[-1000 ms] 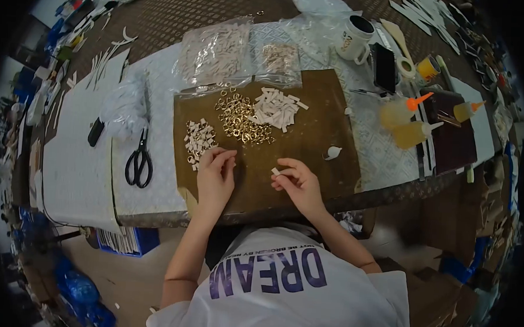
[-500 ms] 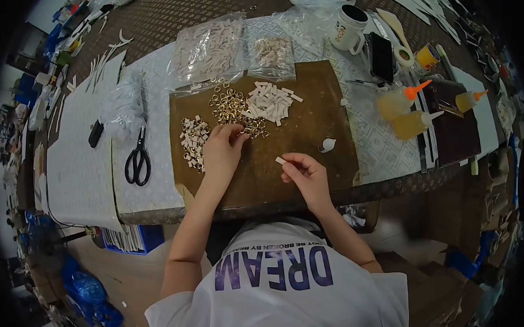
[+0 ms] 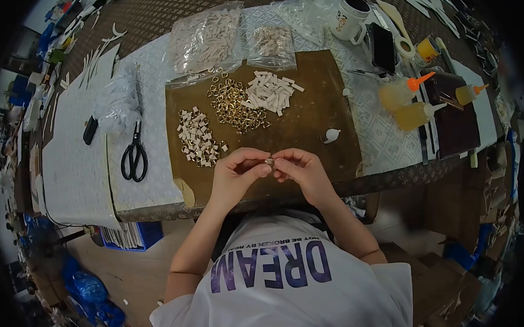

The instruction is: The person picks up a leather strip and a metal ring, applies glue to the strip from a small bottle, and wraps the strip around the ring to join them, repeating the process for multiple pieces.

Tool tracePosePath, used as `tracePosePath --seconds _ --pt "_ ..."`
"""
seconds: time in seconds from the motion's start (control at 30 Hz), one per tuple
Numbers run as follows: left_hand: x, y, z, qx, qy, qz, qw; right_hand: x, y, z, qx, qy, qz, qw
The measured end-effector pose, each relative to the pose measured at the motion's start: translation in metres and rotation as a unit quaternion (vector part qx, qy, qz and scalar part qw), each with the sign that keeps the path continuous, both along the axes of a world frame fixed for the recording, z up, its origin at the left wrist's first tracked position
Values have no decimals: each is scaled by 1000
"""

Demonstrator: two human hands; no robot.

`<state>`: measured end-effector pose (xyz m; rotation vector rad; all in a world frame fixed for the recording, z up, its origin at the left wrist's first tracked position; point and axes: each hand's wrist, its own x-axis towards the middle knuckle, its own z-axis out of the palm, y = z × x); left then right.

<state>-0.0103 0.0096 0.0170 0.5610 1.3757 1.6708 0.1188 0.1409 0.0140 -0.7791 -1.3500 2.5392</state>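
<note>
Fingertips of both hands meet over the front of the brown mat (image 3: 311, 119). My left hand (image 3: 241, 169) pinches a tiny piece, probably a metal ring, mostly hidden by the fingers. My right hand (image 3: 300, 170) is closed on a small white strip (image 3: 269, 161) at the same spot. Behind them lie a pile of gold rings (image 3: 235, 107) and a pile of white strips (image 3: 272, 92). To the left is a heap of rings with white strips on them (image 3: 199, 138). A small white container (image 3: 331, 135) sits on the mat's right side.
Two clear bags of pieces (image 3: 206, 38) lie behind the mat. Black scissors (image 3: 135, 159) and a plastic bag (image 3: 119, 102) are at left. At right are a mug (image 3: 350, 20), a phone (image 3: 382, 49), yellow liquid bottles (image 3: 413, 116) and a dark book (image 3: 454, 122).
My left hand has left the gold ring pile and moved toward me and right. My right hand has moved slightly left with the strip, and the two hands now meet.
</note>
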Motion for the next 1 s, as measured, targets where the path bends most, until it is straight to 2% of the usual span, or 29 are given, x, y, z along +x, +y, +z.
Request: tracePosePath --seconds 0.2,0.3,0.4,0.6,0.8,0.9,1.0 --pt "-2 -5 5 17 -89 -34 995 -1 -1 2 -50 -1 24 998" --pt "-5 -6 9 24 -163 -63 984 -1 0 2 -34 2 32 999" --pt "-7 -8 7 19 -175 -82 981 -1 0 0 -28 21 39 999" --pt "-4 -8 4 -19 -126 -55 990 1 -4 2 86 47 7 995" --pt "2 -7 6 -71 26 -23 997 9 -5 12 270 -40 49 961" --pt "2 -7 3 -70 -3 -33 997 9 -5 11 257 -27 33 966" --pt "2 -4 12 -55 -139 -29 988 9 -5 2 182 3 16 983"
